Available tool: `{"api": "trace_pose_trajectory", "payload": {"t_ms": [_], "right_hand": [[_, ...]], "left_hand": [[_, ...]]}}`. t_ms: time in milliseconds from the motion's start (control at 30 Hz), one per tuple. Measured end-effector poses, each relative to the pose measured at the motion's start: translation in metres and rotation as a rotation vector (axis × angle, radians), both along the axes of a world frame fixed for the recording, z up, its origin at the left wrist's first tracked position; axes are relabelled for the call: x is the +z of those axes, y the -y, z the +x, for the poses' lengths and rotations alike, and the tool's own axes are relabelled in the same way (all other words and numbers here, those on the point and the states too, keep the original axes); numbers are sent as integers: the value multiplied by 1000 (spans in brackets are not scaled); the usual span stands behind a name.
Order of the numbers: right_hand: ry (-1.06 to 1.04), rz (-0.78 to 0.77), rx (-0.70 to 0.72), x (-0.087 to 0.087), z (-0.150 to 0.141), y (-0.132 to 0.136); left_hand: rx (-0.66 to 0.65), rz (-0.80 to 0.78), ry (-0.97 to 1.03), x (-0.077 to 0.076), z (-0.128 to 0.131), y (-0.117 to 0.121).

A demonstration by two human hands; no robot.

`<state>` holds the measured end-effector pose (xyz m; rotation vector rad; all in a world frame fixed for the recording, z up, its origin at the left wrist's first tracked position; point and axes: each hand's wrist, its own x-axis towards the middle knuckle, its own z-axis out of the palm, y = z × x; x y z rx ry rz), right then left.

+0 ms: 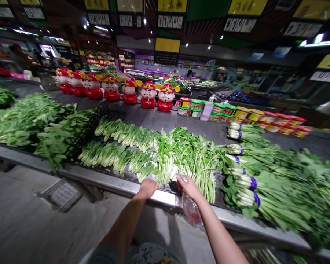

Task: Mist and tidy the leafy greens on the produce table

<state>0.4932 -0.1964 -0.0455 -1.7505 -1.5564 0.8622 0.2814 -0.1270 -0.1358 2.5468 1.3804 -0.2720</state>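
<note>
My left hand (148, 188) is at the counter's metal front rim (165, 197), just below the near row of bok choy (104, 156). Its fingers look curled, and what they hold, if anything, is hidden. To its right, my right hand (189, 187) is closed with a small grey object (182, 178) at the thumb, too small to name. Below that hand a clear plastic bag or container (191, 211) with something reddish in it shows against the rim. Loose leafy greens with long stems (189, 150) lie just beyond both hands.
Bundled greens (246, 183) with purple ties cover the right side. More loose greens (24, 121) lie left of a black divider (84, 134). Red figurine jars (129, 91) and stacked cans (194, 108) line the back. Price signs (170, 20) hang overhead.
</note>
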Motion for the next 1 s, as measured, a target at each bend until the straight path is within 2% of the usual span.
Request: {"api": "trace_pose_trajectory", "payload": {"t_ms": [167,400,500,800,1000], "right_hand": [[-2,18,-19,-11,8,1],[-53,-14,-8,8,13,6],[-39,-8,29,10,14,12],[20,-71,66,-15,15,24],[13,-57,51,-17,23,24]], "left_hand": [[3,-10,20,0,0,0],[17,-17,13,2,0,1],[21,-18,16,2,0,1],[25,-23,10,1,0,0],[34,-25,17,-1,0,0]]}}
